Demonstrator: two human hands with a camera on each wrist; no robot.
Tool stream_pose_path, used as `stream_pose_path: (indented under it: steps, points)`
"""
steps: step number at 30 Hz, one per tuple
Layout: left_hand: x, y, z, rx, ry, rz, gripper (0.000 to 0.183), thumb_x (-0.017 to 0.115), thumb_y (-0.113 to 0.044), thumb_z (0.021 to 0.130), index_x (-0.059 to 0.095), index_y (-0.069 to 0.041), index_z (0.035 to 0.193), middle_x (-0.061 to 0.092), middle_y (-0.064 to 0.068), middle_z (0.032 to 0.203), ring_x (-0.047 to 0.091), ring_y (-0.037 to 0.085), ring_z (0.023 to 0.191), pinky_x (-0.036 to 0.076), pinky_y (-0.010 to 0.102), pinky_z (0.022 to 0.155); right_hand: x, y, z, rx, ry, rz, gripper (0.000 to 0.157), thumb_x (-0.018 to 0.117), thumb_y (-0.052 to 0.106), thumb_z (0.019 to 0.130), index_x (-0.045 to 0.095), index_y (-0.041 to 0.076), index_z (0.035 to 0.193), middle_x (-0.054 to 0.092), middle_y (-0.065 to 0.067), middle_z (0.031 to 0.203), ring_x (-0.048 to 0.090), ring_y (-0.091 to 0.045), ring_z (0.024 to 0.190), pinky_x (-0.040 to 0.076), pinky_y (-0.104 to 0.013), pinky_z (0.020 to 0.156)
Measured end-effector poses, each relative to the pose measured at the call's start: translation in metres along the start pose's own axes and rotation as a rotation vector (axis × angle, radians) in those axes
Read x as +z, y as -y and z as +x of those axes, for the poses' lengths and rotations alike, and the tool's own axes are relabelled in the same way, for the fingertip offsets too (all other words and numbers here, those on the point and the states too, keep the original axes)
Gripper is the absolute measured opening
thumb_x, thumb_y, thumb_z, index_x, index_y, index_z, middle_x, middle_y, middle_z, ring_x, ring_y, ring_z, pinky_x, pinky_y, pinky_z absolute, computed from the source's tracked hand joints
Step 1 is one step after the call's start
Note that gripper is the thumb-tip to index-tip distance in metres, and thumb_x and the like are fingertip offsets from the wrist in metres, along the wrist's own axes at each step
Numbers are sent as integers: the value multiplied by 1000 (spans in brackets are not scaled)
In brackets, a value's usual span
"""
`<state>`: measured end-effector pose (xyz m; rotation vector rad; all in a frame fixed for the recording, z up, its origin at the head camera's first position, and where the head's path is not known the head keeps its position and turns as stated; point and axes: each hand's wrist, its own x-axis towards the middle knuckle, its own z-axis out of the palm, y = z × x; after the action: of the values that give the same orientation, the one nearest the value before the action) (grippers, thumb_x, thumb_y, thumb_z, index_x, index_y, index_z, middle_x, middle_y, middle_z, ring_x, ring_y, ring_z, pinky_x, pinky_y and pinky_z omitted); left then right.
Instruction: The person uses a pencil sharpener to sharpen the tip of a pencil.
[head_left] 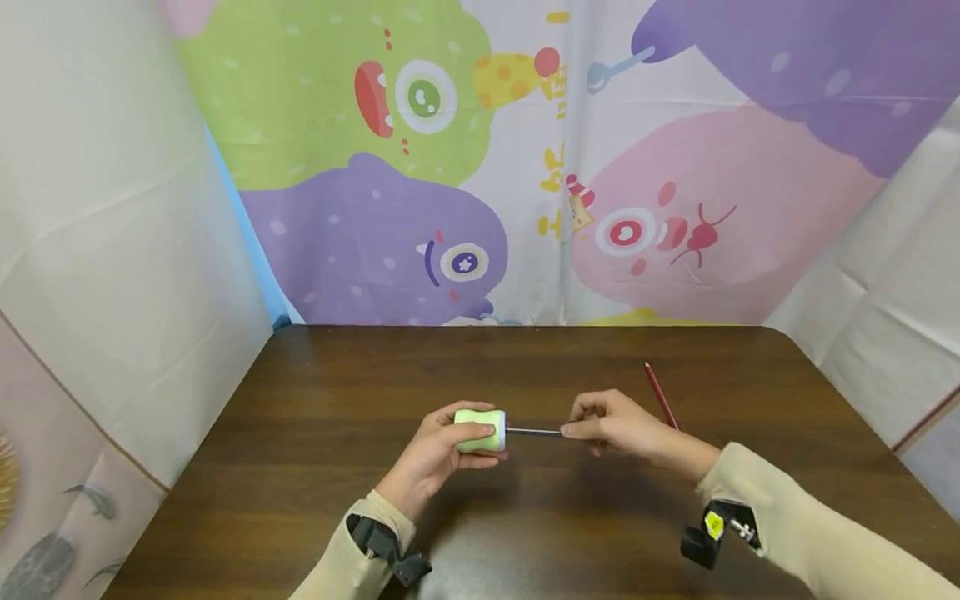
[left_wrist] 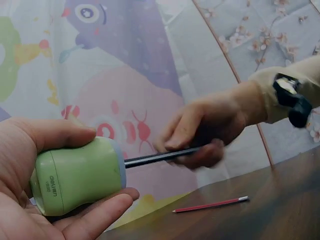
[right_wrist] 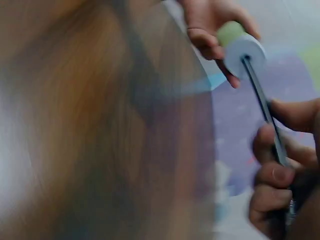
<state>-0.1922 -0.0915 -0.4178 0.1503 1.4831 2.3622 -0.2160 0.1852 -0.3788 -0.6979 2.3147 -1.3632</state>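
Observation:
My left hand (head_left: 435, 450) grips a light green pencil sharpener (left_wrist: 85, 175) with a pale blue-white end, held sideways above the table. Its thumb lies along the top, with fingers underneath. From the pale end sticks a dark striped pencil (head_left: 532, 432), its tip hidden inside the sharpener. My right hand (head_left: 618, 425) pinches this pencil between thumb and fingers, a short way right of the sharpener. In the right wrist view the pencil (right_wrist: 260, 95) enters a hole in the round end face (right_wrist: 232, 62), and its back part runs into the curled fingers.
A red pencil (head_left: 660, 394) with a white end lies on the brown wooden table (head_left: 360, 375), behind my right wrist. Beyond the table's far edge hangs a cartoon-print curtain (head_left: 540, 275). Pale cloth (head_left: 127, 208) closes off the left side.

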Motion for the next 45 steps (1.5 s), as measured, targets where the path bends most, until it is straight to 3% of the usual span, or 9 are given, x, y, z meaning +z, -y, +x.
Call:
stream_pose_path:
  steps: [7, 13, 18, 22, 27, 32, 35, 39, 45]
  points:
    - [0, -4, 0, -21, -5, -86, 33, 57, 3, 89, 57, 3, 123, 58, 17, 100, 72, 31, 75, 63, 37, 69, 13, -18, 2, -1001, -673, -1009, 23, 57, 23, 102, 69, 8, 87, 62, 1, 73, 53, -14, 56, 43, -27, 42]
    - [3, 0, 1, -35, -8, -118, 35, 55, 2, 90, 54, 4, 125, 58, 17, 101, 72, 31, 76, 62, 35, 71, 18, -27, 12, -1229, -894, -1064, 31, 60, 20, 101, 67, 2, 77, 52, -4, 65, 42, -17, 48, 34, -26, 37]
    - [3, 5, 2, -45, -21, -110, 37, 56, 1, 90, 52, 6, 126, 58, 16, 102, 72, 32, 77, 62, 35, 72, 30, -32, 11, -1126, -923, -949, 41, 59, 31, 101, 60, 6, 69, 43, 2, 57, 33, -9, 42, 27, -21, 32]
    - [2, 6, 3, -38, -30, -98, 34, 58, 1, 89, 56, 4, 123, 58, 16, 101, 72, 33, 76, 62, 35, 71, 37, -25, 3, -762, -815, -791, 44, 65, 44, 93, 48, 17, 64, 36, 11, 51, 26, 0, 43, 19, -17, 35]
    - [1, 6, 4, -50, -32, -95, 35, 58, 2, 90, 54, 5, 125, 56, 17, 102, 71, 33, 76, 62, 36, 72, 26, -1, 1, -131, -466, -452, 43, 79, 35, 79, 43, 22, 60, 34, 13, 53, 32, -6, 50, 23, -26, 47]
    - [2, 7, 6, -39, -30, -52, 31, 59, 4, 88, 58, 4, 119, 58, 17, 100, 72, 32, 74, 63, 35, 70, 0, 5, 16, 263, -35, 35, 43, 70, 20, 88, 38, 14, 60, 27, 6, 53, 23, -8, 47, 18, -22, 44]
    - [3, 9, 7, -40, -23, -32, 30, 60, 4, 87, 59, 3, 117, 60, 16, 98, 72, 32, 73, 63, 35, 69, -11, 1, 22, 450, 140, 164, 36, 65, 22, 91, 45, 12, 63, 27, 7, 51, 18, -6, 43, 13, -18, 40]
    - [2, 10, 8, -48, -19, -33, 36, 61, 4, 88, 55, 7, 123, 61, 16, 99, 72, 32, 75, 63, 35, 70, -13, 0, 20, 355, 153, 97, 38, 64, 24, 93, 42, 12, 64, 30, 6, 52, 21, -7, 45, 15, -20, 42]
    - [-3, 3, 5, -37, -14, -76, 39, 55, 2, 90, 51, 8, 128, 59, 16, 101, 72, 31, 77, 63, 36, 71, 2, -1, 2, -392, -236, -474, 31, 63, 34, 99, 55, 16, 75, 49, 10, 63, 41, -5, 53, 37, -20, 48]
